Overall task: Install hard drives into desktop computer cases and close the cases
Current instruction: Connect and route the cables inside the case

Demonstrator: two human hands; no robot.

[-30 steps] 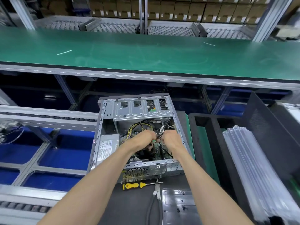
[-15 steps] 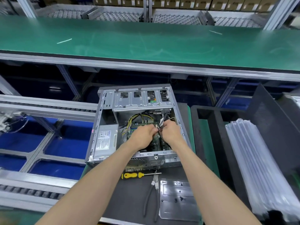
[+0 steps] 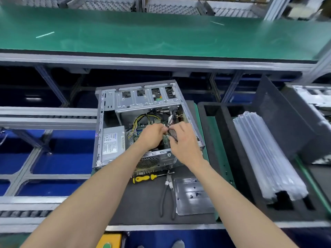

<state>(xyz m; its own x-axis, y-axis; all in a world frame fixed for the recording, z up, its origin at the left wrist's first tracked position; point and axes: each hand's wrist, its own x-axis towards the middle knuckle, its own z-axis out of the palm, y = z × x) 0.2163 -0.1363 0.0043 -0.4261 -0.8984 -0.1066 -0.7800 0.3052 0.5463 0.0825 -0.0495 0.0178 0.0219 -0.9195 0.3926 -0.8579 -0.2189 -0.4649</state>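
Observation:
An open grey desktop case (image 3: 107,104) lies on its side on a dark mat, its inside facing up. A silver drive cage (image 3: 145,101) spans its far end and a power supply (image 3: 112,142) sits at its left. Both my hands are inside the case over the motherboard. My left hand (image 3: 154,135) pinches a small cable connector (image 3: 167,126) where the two hands meet. My right hand (image 3: 182,140) holds the same dark cable from the right, its fingers curled round it. The fingertips hide the socket below.
A yellow-handled screwdriver (image 3: 143,178), pliers (image 3: 168,197) and a clear tray with small screws (image 3: 193,196) lie on the mat in front of the case. A black foam tray (image 3: 222,140) at the right holds bagged drives (image 3: 265,154). A green conveyor (image 3: 161,36) runs behind.
My view has tilted down and the case now sits slightly rotated. My hands have shifted a little to the right inside the case, still together on the cable.

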